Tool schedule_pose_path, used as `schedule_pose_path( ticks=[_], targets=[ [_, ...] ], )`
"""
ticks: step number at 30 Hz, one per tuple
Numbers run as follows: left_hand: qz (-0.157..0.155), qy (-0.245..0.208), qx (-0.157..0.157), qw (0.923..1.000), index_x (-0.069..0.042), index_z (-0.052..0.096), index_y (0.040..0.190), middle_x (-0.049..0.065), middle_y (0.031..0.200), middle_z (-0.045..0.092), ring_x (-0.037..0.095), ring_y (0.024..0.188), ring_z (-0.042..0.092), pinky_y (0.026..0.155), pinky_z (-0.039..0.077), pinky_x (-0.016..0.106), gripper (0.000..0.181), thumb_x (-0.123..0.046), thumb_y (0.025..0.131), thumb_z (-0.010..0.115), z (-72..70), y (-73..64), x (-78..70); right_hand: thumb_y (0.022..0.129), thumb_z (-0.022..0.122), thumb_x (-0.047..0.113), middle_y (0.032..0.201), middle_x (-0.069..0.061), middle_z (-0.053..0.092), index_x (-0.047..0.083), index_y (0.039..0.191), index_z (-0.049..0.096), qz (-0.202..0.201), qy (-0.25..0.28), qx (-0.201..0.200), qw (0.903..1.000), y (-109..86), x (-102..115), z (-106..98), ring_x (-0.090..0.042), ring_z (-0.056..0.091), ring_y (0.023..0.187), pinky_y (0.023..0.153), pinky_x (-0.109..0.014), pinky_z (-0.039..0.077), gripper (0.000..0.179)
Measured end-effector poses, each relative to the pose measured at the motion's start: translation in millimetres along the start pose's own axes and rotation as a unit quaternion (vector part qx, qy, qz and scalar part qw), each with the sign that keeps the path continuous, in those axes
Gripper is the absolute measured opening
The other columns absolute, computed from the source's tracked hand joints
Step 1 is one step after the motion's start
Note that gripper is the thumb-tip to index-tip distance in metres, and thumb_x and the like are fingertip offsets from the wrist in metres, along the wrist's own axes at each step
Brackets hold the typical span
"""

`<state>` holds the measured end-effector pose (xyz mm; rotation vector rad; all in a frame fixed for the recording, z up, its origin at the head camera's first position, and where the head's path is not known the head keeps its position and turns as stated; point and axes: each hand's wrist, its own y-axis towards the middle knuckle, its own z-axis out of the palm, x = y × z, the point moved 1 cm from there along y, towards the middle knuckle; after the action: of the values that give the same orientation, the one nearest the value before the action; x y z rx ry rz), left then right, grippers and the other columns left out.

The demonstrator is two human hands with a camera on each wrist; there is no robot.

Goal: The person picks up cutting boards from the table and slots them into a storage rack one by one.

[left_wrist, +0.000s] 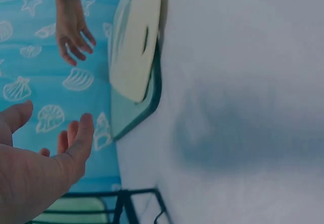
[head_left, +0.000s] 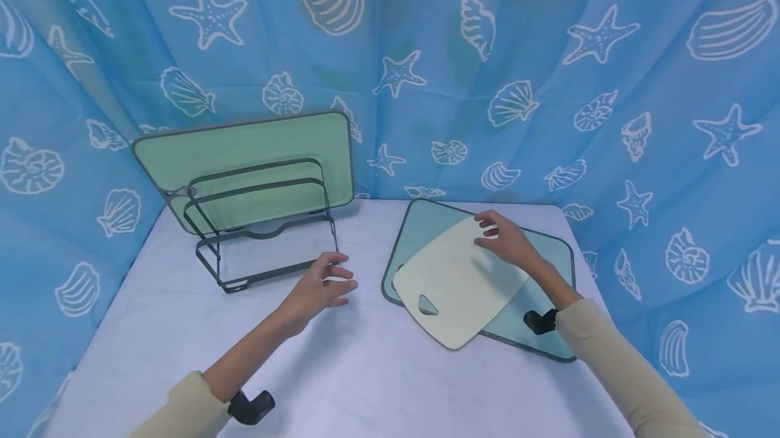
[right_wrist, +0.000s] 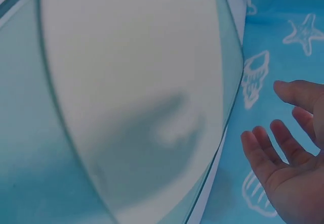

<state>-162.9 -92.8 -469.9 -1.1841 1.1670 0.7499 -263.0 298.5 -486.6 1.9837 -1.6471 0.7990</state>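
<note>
A cream cutting board with a small cut-out near one end lies across a larger pale green cutting board with a dark rim, on the right of the table. Over the cream board's far end hovers my right hand, fingers loosely bent and holding nothing; its shadow falls on the board. My left hand, also holding nothing, is in the air beside the front right corner of a dark wire rack. Another green board with a dark rim leans upright at the rack's back.
A white cloth covers the table. Behind and along the sides hangs a blue curtain printed with white shells and starfish. Dark wrist mounts stick out below both forearms.
</note>
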Motion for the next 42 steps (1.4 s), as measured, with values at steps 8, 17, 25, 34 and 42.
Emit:
schedule_pose_path(
  ticks=[8,17,25,34,42],
  targets=[
    [-0.029,-0.013,0.025,0.9992,-0.004,0.039,0.143,0.019,0.122,0.056,0.039,0.113,0.06,0.084,0.058,0.042,0.06,-0.013,0.094,0.07,35.5,2.3,27.0,0.096,0.064,0.005,0.13,-0.03,0.053,-0.004,0.134,0.05,0.019,-0.015,0.004,0.9997,-5.5,-24.1,-7.6,-0.046,0.054,0.117,0.096,-0.056,0.049,0.042],
    [-0.06,0.014,0.01,0.998,-0.008,0.039,0.144,0.011,0.115,0.059,0.027,0.101,0.065,0.081,0.059,0.038,0.061,-0.014,0.092,0.072,72.2,5.9,54.5,0.097,0.064,0.008,0.132,-0.031,0.051,-0.004,0.136,0.048,0.061,-0.037,0.028,0.997,-1.5,-47.0,-10.6,-0.048,0.05,0.121,0.096,-0.057,0.048,0.044],
    [-0.066,-0.006,-0.014,0.9977,-0.008,0.036,0.147,0.014,0.12,0.056,0.027,0.101,0.064,0.081,0.059,0.039,0.07,-0.011,0.089,0.075,93.1,11.3,69.6,0.095,0.066,0.011,0.136,-0.034,0.046,-0.004,0.14,0.044,0.09,-0.059,0.034,0.9936,2.7,-59.4,-9.6,-0.05,0.046,0.123,0.096,-0.059,0.047,0.052],
    [-0.071,-0.028,-0.013,0.997,-0.008,0.028,0.153,0.017,0.12,0.055,0.03,0.1,0.064,0.081,0.059,0.04,0.08,-0.009,0.088,0.076,108.8,19.3,73.8,0.094,0.069,0.016,0.141,-0.035,0.04,-0.005,0.146,0.037,0.117,-0.068,0.054,0.9893,10.5,-78.9,-4.0,-0.05,0.043,0.126,0.102,-0.061,0.04,0.065],
    [-0.074,-0.037,-0.015,0.9965,-0.009,0.019,0.157,0.016,0.115,0.054,0.027,0.097,0.064,0.081,0.059,0.038,0.089,-0.007,0.087,0.075,119.1,27.5,75.7,0.091,0.072,0.024,0.148,-0.037,0.031,-0.012,0.148,0.031,0.128,-0.115,0.089,0.981,12.6,-75.9,-3.8,-0.052,0.033,0.134,0.109,-0.061,0.032,0.079]
  ],
)
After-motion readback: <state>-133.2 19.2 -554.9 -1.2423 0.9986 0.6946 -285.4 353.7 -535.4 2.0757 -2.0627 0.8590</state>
